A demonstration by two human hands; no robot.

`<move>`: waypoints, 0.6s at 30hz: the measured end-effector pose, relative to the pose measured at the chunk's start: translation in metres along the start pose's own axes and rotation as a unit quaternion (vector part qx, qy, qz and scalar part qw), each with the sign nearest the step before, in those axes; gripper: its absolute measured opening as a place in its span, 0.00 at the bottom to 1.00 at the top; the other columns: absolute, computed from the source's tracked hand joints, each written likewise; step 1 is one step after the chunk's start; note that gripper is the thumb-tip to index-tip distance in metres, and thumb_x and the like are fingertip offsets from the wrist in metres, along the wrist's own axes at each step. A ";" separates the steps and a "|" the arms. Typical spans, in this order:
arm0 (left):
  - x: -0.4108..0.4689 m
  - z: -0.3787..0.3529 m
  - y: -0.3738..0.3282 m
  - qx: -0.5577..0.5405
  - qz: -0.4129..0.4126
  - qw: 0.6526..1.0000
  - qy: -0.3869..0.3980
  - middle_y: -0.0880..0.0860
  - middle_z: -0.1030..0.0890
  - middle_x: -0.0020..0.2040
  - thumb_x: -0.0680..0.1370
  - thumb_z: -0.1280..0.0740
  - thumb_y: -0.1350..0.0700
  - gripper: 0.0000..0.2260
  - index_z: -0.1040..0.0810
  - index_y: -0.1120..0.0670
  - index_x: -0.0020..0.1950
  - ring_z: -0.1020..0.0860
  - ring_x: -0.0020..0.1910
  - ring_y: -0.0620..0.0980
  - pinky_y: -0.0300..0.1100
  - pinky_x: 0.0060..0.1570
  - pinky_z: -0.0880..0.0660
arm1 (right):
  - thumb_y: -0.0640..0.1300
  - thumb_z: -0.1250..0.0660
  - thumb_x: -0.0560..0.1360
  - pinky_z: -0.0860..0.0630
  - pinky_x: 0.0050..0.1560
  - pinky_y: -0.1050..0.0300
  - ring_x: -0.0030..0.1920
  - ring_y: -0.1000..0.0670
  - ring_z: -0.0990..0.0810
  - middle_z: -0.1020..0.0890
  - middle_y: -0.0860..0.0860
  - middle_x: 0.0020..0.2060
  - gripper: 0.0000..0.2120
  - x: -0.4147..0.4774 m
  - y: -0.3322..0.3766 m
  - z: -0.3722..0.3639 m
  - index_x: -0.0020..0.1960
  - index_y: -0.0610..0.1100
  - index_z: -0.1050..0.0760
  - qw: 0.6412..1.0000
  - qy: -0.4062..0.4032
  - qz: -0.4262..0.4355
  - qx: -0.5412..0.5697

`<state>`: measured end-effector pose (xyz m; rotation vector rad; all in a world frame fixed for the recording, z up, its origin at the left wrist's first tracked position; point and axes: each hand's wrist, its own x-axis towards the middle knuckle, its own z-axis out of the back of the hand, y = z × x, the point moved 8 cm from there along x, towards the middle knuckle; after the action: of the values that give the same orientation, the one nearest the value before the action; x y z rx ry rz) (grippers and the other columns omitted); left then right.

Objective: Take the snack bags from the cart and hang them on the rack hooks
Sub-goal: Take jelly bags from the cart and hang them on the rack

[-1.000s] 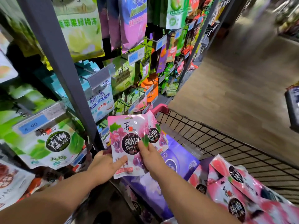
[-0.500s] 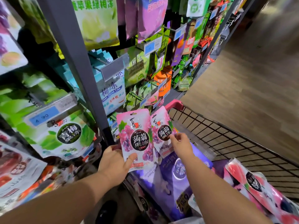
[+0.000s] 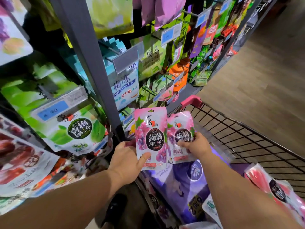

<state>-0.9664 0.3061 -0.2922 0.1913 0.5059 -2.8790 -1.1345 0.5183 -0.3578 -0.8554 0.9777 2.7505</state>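
Observation:
My left hand (image 3: 127, 160) holds a pink grape jelly bag (image 3: 151, 136) upright by its lower left corner, thumb across the front. Just to its right, my right hand (image 3: 195, 146) grips a second pink grape bag (image 3: 179, 128), fingers over its black label. Both bags hover above the near left corner of the black wire cart (image 3: 247, 142), close to the rack's grey upright post (image 3: 92, 63). Hooks with hanging snack bags fill the rack (image 3: 148, 60) on both sides of the post.
Inside the cart lie large purple packs (image 3: 186, 187) and pink bags (image 3: 274, 190) at the right. The cart's pink handle (image 3: 191, 100) touches the rack's base. Green jelly bags (image 3: 77, 131) hang left of the post. Wooden aisle floor (image 3: 255, 80) stretches to the right.
Both hands have risen with the bags. The right hand has pulled the second bag apart from the first and now grips it over its label.

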 end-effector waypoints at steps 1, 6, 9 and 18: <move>0.001 -0.002 0.001 0.002 0.004 1.000 0.002 0.43 0.18 0.55 0.67 0.78 0.29 0.50 0.22 0.43 0.61 0.26 0.60 0.45 0.41 0.67 0.45 | 0.51 0.18 0.61 0.20 0.48 0.50 0.41 0.49 0.18 0.17 0.50 0.45 0.29 -0.004 -0.011 0.001 0.56 0.44 0.26 1.000 -0.011 -0.024 0.015; 0.004 -0.005 0.003 0.028 0.007 1.000 0.004 0.44 0.18 0.51 0.62 0.83 0.29 0.55 0.21 0.44 0.58 0.25 0.57 0.45 0.40 0.66 0.51 | 0.53 0.25 0.71 0.29 0.45 0.56 0.45 0.45 0.22 0.23 0.48 0.45 0.26 -0.026 -0.052 0.001 0.61 0.39 0.30 0.991 -0.073 -0.077 0.079; 0.004 -0.002 -0.001 0.046 -0.005 0.999 0.002 0.44 0.17 0.51 0.61 0.85 0.31 0.57 0.20 0.45 0.57 0.25 0.57 0.45 0.39 0.64 0.51 | 0.51 0.23 0.69 0.24 0.43 0.54 0.41 0.46 0.18 0.18 0.46 0.44 0.24 -0.033 -0.060 -0.007 0.57 0.38 0.25 0.985 -0.066 -0.087 0.136; 0.004 0.003 -0.007 0.079 -0.023 0.995 0.062 0.49 0.18 0.53 0.69 0.74 0.30 0.48 0.20 0.49 0.57 0.26 0.60 0.49 0.42 0.66 0.46 | 0.46 0.13 0.43 0.18 0.49 0.38 0.48 0.42 0.17 0.18 0.46 0.50 0.53 -0.062 -0.071 -0.013 0.61 0.43 0.36 0.955 -0.010 -0.085 0.283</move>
<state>-0.9718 0.3110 -0.2879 0.3895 0.3058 -2.9665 -1.0576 0.5724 -0.3719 -0.7574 1.4979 2.1461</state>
